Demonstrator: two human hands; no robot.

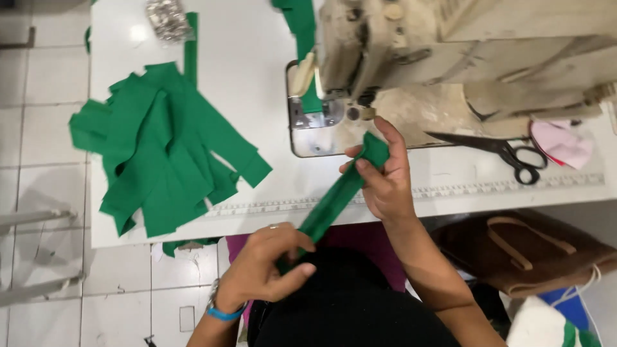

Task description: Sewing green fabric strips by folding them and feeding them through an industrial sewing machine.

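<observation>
Folded green fabric strip stretched diagonally over table's near edge, right hand pinching its upper end by the worn beige sewing machine, left hand gripping lower end (at lap level). Heap of green fabric strips lies left on white table, black scissors right. Open tabletop between heap and machine; brown leather bag below right.
</observation>
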